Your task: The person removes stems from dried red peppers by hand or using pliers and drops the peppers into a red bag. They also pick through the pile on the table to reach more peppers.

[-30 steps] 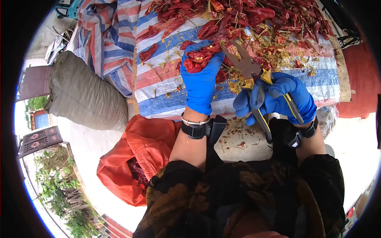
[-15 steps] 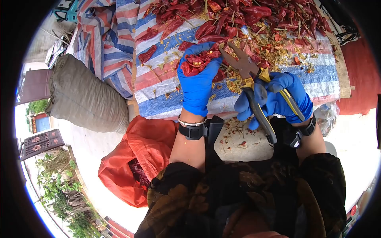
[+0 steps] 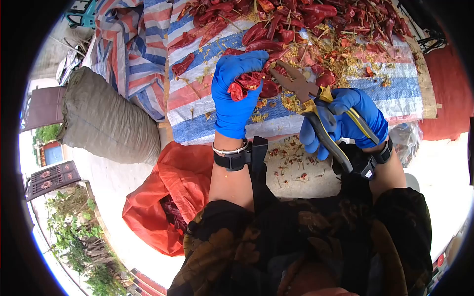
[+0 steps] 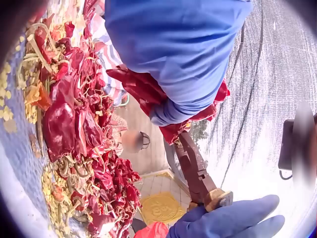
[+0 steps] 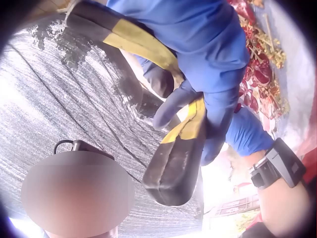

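Observation:
Dried red peppers are gripped in the blue-gloved left hand, poking out on both sides of the fist. The blue-gloved right hand has its fingers around the black and yellow handles of rusty pliers. In the left wrist view the tips of the pliers meet the end of a pepper under the left hand. The right wrist view shows the handles spread apart, with fingers of the right hand between and around them.
A heap of red peppers and scattered yellow seeds lie on a striped sheet. An orange-red bag holding dark red contents is at the lower left, near a full grey-green sack. Plant bits litter the ground below the sheet.
The left hand has moved slightly left and turned, so its peppers show more to the side. The pliers have tilted flatter, their tips shifting a little left and down, and the right hand remains around them.

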Action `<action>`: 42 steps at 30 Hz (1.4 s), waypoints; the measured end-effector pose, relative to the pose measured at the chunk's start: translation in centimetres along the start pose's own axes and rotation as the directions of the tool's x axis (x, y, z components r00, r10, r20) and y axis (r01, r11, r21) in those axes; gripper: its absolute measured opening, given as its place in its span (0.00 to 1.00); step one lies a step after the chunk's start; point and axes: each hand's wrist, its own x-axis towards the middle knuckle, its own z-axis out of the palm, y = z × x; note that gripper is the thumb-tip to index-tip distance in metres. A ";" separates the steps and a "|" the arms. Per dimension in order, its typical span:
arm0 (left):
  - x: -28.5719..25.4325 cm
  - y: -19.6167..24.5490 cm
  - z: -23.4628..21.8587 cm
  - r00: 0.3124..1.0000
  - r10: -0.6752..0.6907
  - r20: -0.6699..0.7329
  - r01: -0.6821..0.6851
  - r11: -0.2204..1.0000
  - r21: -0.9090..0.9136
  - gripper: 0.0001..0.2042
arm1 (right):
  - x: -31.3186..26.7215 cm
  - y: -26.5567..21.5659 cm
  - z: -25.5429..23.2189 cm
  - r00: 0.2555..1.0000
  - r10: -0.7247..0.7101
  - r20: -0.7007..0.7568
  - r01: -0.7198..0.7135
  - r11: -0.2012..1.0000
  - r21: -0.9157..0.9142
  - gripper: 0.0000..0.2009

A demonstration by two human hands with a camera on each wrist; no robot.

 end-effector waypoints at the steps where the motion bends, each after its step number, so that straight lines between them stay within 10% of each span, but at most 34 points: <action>1: 0.0 0.0 -0.1 1.000 0.002 0.022 -0.002 1.000 0.022 0.14 | -0.1 -0.2 0.4 0.999 0.004 -0.035 -0.006 0.999 -0.038 0.19; 5: 0.2 0.4 -0.4 0.995 0.040 0.091 -0.052 0.990 0.133 0.14 | 0.2 0.4 1.3 0.966 -0.114 -0.233 0.076 0.983 -0.165 0.25; 14: -0.4 -0.3 0.7 0.986 -0.097 -0.139 0.102 0.994 0.030 0.18 | 0.5 0.1 1.7 0.949 -0.129 -0.288 0.041 0.956 -0.292 0.21; 27: 0.0 -0.7 0.1 0.993 -0.077 -0.084 0.083 0.994 0.066 0.16 | 0.1 -1.2 2.1 0.906 -0.242 -0.348 -0.021 0.795 -0.607 0.23; 30: 0.1 -2.1 -2.9 0.805 -0.411 -0.427 0.364 0.911 -0.192 0.13 | -1.5 -1.7 1.0 0.896 -0.347 -0.278 0.119 0.789 -0.602 0.24; 42: -0.1 0.4 1.6 0.876 -0.450 -0.175 0.394 0.875 -0.282 0.16 | 0.0 -0.3 1.8 0.975 -0.152 -0.164 0.065 0.893 -0.445 0.24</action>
